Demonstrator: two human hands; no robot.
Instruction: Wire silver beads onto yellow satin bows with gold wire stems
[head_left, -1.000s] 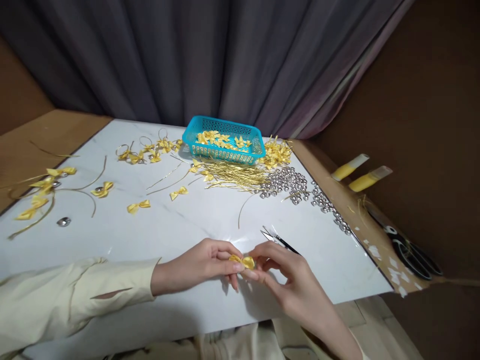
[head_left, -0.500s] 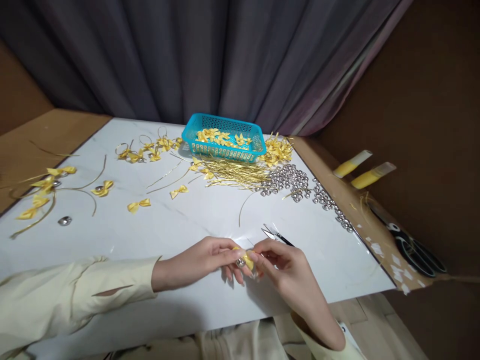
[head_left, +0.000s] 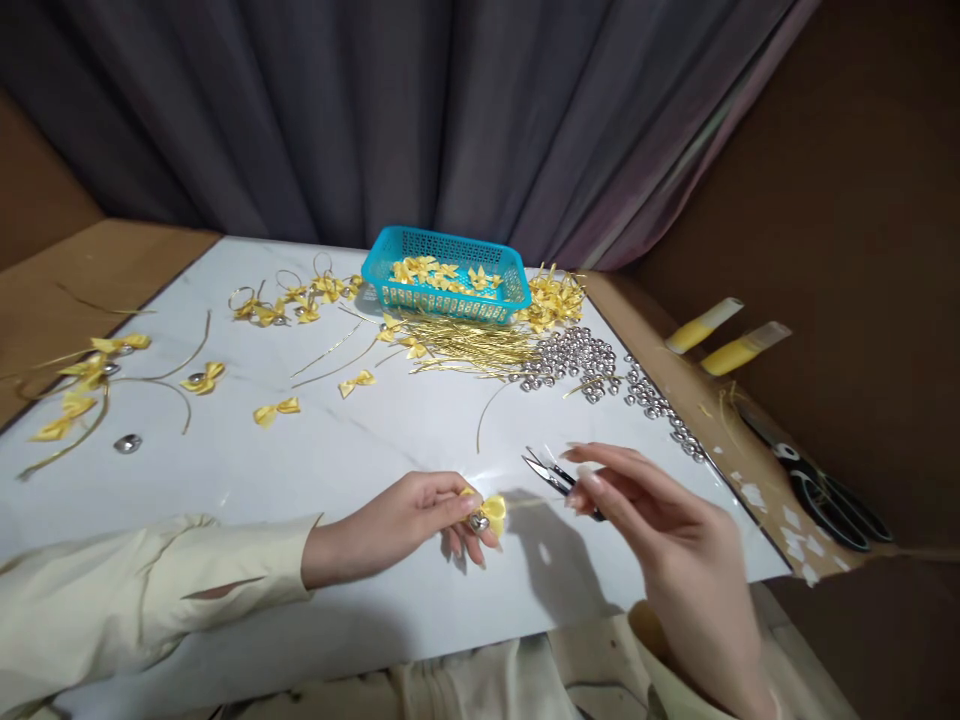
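My left hand pinches a yellow ribbon bow over the near part of the white tabletop. A silver heart-shaped bead sits at the middle of this bow, beside my thumb. My right hand is to the right, with thumb and fingertips drawn together above a small pair of thread snips lying on the table. A faint thread runs from the bow toward my right fingers. Whether a needle is also between them is too fine to make out.
A blue basket of yellow bows stands at the back. Before it lie gold cords and a silver bead pile. Several bows are scattered leftward. Large scissors and two yellow tubes lie along the right edge.
My right hand has moved away from the bow, to the right and over the snips. My left hand keeps its hold on the bow, whose right loop now shows in full.
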